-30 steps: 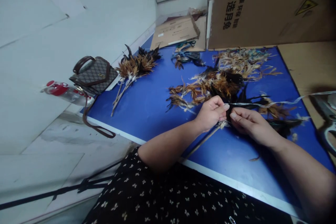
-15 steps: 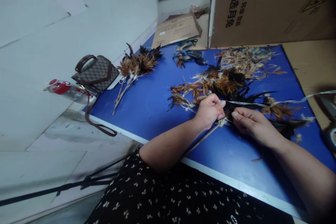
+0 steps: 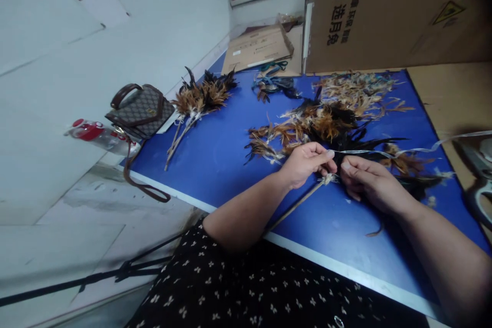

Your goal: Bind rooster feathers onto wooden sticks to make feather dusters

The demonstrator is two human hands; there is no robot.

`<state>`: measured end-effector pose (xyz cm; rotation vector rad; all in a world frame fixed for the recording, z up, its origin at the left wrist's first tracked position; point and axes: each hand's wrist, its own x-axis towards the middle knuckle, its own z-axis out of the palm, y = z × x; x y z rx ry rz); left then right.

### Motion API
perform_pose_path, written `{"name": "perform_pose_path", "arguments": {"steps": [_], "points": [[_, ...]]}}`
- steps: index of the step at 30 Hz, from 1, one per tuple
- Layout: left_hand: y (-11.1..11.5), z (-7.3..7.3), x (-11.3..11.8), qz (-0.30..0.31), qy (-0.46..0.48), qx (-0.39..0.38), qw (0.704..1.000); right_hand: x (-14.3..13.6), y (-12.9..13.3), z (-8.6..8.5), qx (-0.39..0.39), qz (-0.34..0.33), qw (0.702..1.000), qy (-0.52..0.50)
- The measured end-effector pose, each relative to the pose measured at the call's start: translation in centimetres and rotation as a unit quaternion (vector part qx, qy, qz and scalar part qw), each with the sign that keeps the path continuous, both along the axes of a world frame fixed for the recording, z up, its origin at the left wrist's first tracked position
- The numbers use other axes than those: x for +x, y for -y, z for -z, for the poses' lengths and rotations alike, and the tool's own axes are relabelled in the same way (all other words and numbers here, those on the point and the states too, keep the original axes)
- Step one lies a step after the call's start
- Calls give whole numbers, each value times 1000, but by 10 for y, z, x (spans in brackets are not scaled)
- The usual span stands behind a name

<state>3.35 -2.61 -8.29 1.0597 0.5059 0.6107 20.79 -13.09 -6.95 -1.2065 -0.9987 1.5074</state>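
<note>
My left hand (image 3: 307, 164) pinches a thin clear plastic strip (image 3: 409, 151), which runs off to the right edge of the view. Close beside it, my right hand (image 3: 371, 180) is closed at the dark feathers; what its fingertips grip is too small to make out. Between and below the hands is the bound end of a thin stick (image 3: 302, 202), which slants down to the table's front edge. Black feathers (image 3: 355, 141) spread out just behind my hands. Brown and black feather bunches (image 3: 325, 120) lie beyond them.
On the blue table (image 3: 219, 156), finished-looking feather sticks (image 3: 203, 95) lie left, near a handbag (image 3: 142, 107) and a bottle (image 3: 100, 136). Loose feathers (image 3: 355, 89) and a large carton (image 3: 388, 15) are at the back. Scissors (image 3: 482, 189) lie at the right edge.
My left hand has shifted slightly right, its fingers still pinching the strip. My right hand's fingers have curled a little lower. The view has moved slightly, showing more of the scissors.
</note>
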Motion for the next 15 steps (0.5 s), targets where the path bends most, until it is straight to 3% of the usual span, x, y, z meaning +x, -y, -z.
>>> {"name": "perform_pose_path", "arguments": {"steps": [5,9,15], "points": [[-14,-4,-12,66,-47,81,993,5,1,-2,-8,0,1000,-21],[-26,-9,-24,148,-101,171,969,7,0,-1,-5,-3,1000,-27],[-20,-10,-16,87,-60,324,940,7,1,-2,-11,5,999,-32]]}}
